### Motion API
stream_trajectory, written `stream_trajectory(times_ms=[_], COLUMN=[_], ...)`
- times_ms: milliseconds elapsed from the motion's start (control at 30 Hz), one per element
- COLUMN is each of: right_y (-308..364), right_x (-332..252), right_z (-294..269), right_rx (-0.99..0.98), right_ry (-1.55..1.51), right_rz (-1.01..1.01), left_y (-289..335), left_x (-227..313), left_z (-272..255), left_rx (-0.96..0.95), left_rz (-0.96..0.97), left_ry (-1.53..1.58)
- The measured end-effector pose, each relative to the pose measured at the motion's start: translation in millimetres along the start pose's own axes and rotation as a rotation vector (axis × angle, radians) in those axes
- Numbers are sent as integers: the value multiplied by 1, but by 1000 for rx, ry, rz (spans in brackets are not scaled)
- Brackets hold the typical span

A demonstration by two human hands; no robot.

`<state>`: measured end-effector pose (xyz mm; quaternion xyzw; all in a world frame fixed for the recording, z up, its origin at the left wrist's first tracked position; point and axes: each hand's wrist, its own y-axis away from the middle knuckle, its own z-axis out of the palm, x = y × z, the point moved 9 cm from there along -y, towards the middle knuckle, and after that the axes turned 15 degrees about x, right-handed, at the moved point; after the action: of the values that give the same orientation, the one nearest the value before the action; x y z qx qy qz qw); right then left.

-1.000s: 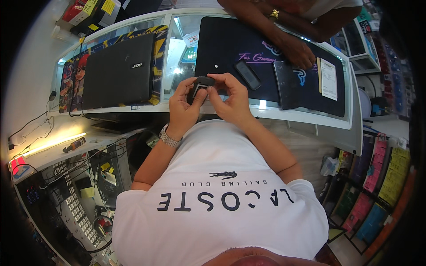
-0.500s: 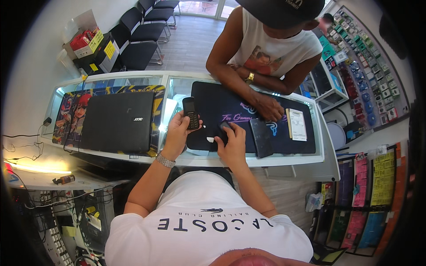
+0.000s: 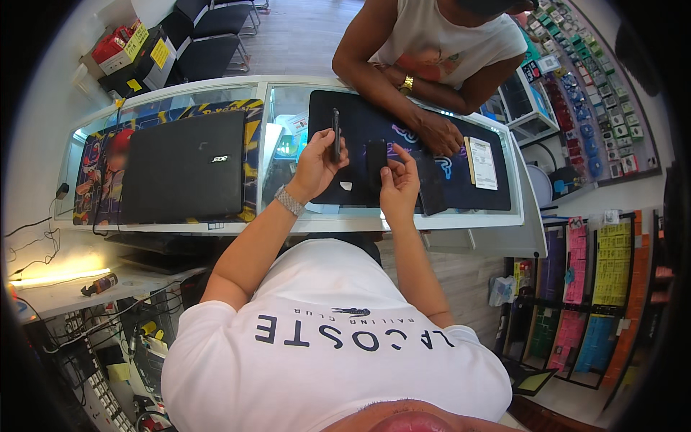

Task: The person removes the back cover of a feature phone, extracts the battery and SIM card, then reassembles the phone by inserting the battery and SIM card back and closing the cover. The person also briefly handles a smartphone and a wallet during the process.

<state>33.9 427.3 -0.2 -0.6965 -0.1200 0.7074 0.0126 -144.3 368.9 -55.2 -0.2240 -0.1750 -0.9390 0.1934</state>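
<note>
Upright in my left hand point(image 3: 317, 167) is a small black keypad phone point(image 3: 336, 135), turned edge-on with its keys out of sight. My right hand point(image 3: 400, 184) pinches a thin, dark rectangular piece point(image 3: 376, 164) about the phone's size, which looks like a phone back cover; its index finger is stretched out. Between the hands, a small white scrap point(image 3: 345, 186) lies on the black desk mat point(image 3: 324, 108). To the right of my right hand lies a larger dark slab-like device point(image 3: 432, 189), hard to make out against the mat.
Across the glass counter point(image 3: 288, 92) another person leans, one hand point(image 3: 437, 135) resting on the mat. Beside it lies a paper slip point(image 3: 484, 164). A closed black laptop point(image 3: 183, 169) sits at the left. Card racks point(image 3: 612, 266) stand at the right.
My left hand has turned the phone from face-up to edge-on. My right hand has raised the dark piece, now more visible. The whole view has shifted, with the counter appearing higher.
</note>
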Motion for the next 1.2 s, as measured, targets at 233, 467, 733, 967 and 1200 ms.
stream_trajectory(times_ms=[233, 467, 733, 967, 1200], right_y=[14, 29, 22, 4, 3], right_x=[-23, -45, -45, 1, 8], right_z=[47, 45, 32, 5, -14], right_rx=[-171, -11, -103, -97, -76], right_ry=[-103, 464, 266, -56, 10], right_rz=[-24, -474, -256, 205, 189], left_y=[19, 17, 24, 42, 52], left_x=[-28, -37, -36, -38, -48], left_z=[9, 3, 14, 36, 41], left_rx=[-61, -72, -178, -244, -412], left_rz=[-128, -119, -23, -55, 8], left_ry=[-158, -295, -505, -687, -899])
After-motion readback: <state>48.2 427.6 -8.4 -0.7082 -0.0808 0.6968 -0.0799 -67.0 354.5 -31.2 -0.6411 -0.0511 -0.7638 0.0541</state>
